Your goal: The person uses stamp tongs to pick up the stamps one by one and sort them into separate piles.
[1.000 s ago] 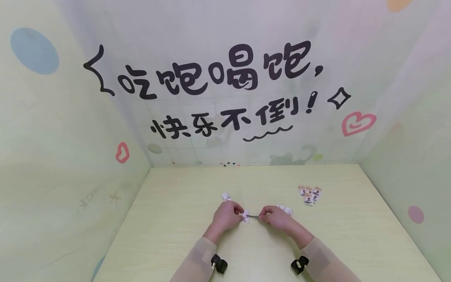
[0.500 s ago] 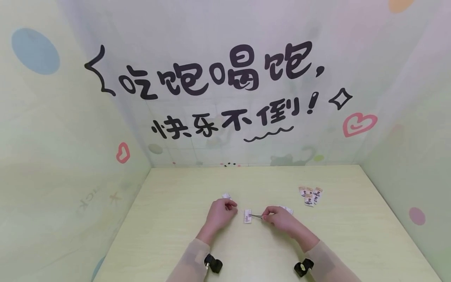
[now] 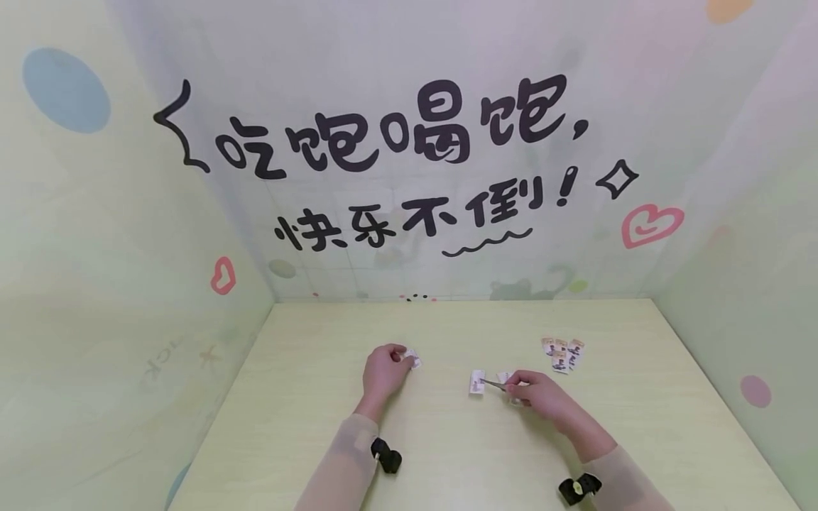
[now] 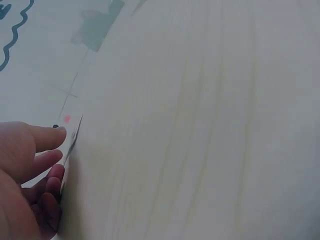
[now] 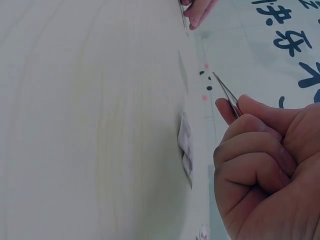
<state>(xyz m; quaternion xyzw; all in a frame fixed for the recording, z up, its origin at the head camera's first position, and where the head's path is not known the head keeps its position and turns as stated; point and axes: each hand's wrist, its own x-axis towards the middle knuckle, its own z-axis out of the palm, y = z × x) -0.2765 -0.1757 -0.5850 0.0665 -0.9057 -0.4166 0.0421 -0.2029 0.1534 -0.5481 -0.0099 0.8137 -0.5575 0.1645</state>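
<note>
My right hand pinches a pair of tweezers between thumb and index finger, the other fingers curled into the palm. The tweezer tips point left, over a small white packet-like piece with purple print; I cannot tell whether they clasp it. My left hand lies farther left, its fingertips at the edge of another small white printed piece. In the left wrist view, this piece shows edge-on beside loosely bent fingers. More white pieces lie partly hidden under my right hand.
Several small orange-and-white printed pieces overlap at the right rear of the pale wooden table. Patterned walls with large lettering enclose the table at the back and both sides.
My right hand has moved right with the tweezers, and the white piece at their tips has shifted right too. My left hand has left that piece and moved left to another.
</note>
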